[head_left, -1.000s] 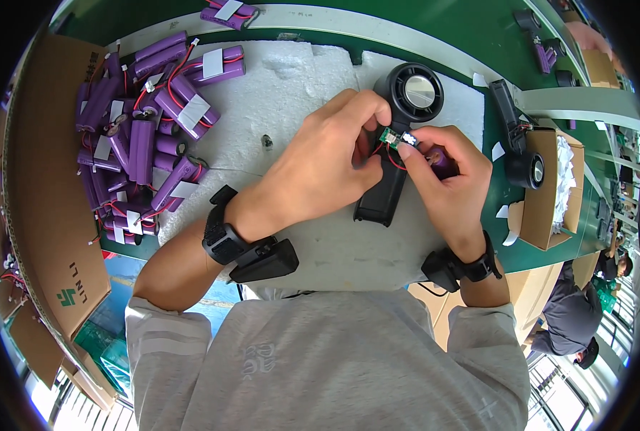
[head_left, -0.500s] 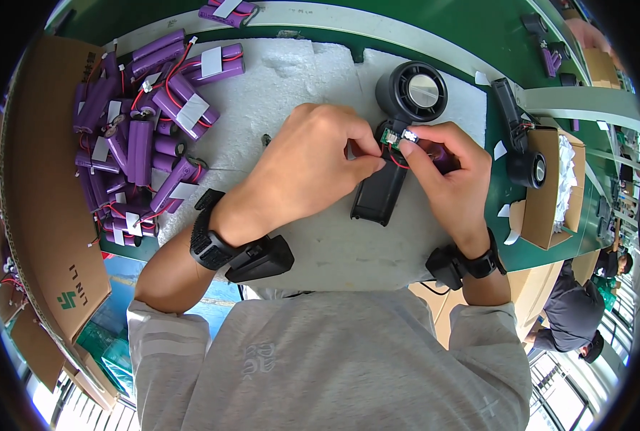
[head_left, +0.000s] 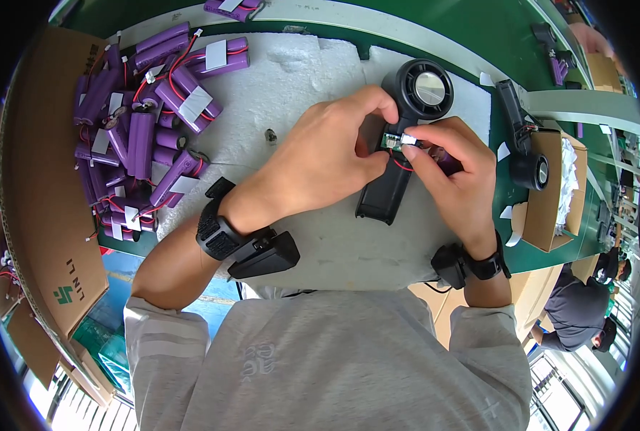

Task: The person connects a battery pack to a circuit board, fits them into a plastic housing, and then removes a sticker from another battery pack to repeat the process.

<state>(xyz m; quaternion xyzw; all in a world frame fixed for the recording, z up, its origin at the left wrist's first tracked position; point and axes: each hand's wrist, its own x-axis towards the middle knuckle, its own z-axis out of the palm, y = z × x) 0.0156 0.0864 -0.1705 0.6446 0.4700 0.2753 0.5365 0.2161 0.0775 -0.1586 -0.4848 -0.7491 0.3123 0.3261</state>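
Note:
A black handheld fan (head_left: 383,195) lies on the foam sheet, its round head away from me and its handle toward me. The handle is uncovered at the neck, where a small green circuit board (head_left: 391,141) shows. My left hand (head_left: 320,158) grips the fan around this board, index finger at the neck and thumb lower on the handle. Between the thumb and index finger of my right hand (head_left: 455,172) is a white plug connector (head_left: 408,139), held against the board. Red wire loops below it. A purple battery pack (head_left: 445,162) sits partly hidden under my right fingers.
Many purple battery packs (head_left: 140,147) with red wires are heaped on the left, beside a tall cardboard box (head_left: 40,179). White foam (head_left: 298,79) covers the bench. On the right stand another black fan (head_left: 526,169) and a small carton (head_left: 547,194) of white pieces.
My left index finger has moved up from beside the board to the fan's neck, widening the gap to the thumb. My right hand still pinches the connector at the board.

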